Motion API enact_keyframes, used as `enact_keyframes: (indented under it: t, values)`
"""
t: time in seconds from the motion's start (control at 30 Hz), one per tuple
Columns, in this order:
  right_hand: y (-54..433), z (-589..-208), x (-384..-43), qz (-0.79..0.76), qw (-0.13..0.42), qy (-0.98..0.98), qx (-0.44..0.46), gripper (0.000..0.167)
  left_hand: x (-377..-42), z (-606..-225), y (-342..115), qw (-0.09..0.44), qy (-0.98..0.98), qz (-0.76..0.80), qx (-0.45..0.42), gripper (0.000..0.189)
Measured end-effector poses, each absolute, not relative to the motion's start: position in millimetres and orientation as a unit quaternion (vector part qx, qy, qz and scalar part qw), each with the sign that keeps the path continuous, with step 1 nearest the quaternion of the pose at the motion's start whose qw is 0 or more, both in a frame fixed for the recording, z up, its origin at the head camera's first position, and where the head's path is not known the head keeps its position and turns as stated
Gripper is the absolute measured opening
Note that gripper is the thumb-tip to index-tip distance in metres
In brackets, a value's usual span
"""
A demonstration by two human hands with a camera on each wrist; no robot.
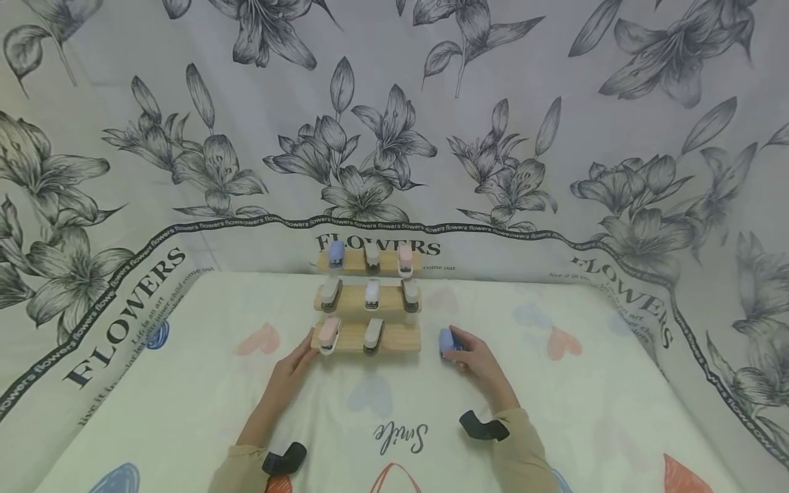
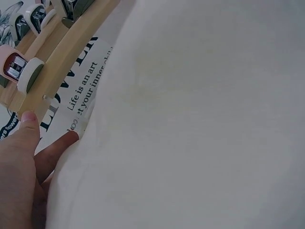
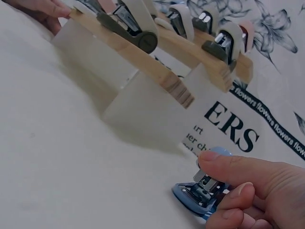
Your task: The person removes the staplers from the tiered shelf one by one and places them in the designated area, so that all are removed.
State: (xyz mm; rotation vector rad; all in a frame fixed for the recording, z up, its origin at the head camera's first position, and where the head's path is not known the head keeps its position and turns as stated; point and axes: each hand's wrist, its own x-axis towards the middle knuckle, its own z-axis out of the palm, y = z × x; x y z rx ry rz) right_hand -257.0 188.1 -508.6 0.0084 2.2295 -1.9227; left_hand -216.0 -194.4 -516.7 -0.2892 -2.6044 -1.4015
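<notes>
A blue mini stapler [image 1: 446, 342] is in my right hand [image 1: 476, 357], to the right of a three-tier wooden rack [image 1: 401, 338]. The right wrist view shows the thumb on top of this stapler [image 3: 188, 194] and curled fingers at its side, close over the cloth. My left hand [image 1: 290, 370] is at the left end of the lowest plank. In the left wrist view its thumb touches the plank end [image 2: 35, 102], with the index finger extended below. On that plank sit a pink stapler [image 1: 329, 332] and a grey stapler [image 1: 372, 334]; its right end is bare.
The middle plank carries two grey staplers and a pale lavender stapler [image 1: 372, 293]. On the top plank are a blue stapler [image 1: 335, 253], a grey stapler [image 1: 372, 255] and a pink stapler [image 1: 405, 257]. A flower-print curtain [image 1: 370, 157] hangs behind the cloth-covered table [image 1: 197, 383].
</notes>
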Motion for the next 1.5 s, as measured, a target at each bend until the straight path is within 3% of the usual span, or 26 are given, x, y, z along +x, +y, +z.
enact_keyframes:
  t: [0.4, 0.7, 0.87, 1.03, 1.27, 1.5]
  values:
    - [185, -504, -255, -0.626, 0.1, 0.773, 0.006, 0.067, -216, -515, -195, 0.084, -0.872, -0.473, -0.094, 0.052]
    - [186, -502, -254, -0.612, 0.101, 0.785, 0.011, 0.069, -219, -518, -193, 0.133, -0.838, -0.519, -0.106, 0.051]
    - [186, -493, -250, -0.586, 0.067, 0.808, 0.001, 0.071, -220, -514, -191, 0.129, -0.827, -0.541, -0.075, 0.054]
    - [179, -472, -244, -0.601, 0.036, 0.798, -0.026, 0.06, -219, -509, -191, 0.108, -0.818, -0.562, -0.051, 0.051]
    - [144, -435, -224, -0.604, 0.086, 0.786, -0.099, 0.051, -220, -508, -190, 0.096, -0.805, -0.584, -0.045, 0.049]
    - [105, -435, -220, -0.638, 0.119, 0.745, -0.152, 0.066, -218, -510, -190, 0.097, -0.804, -0.585, -0.054, 0.054]
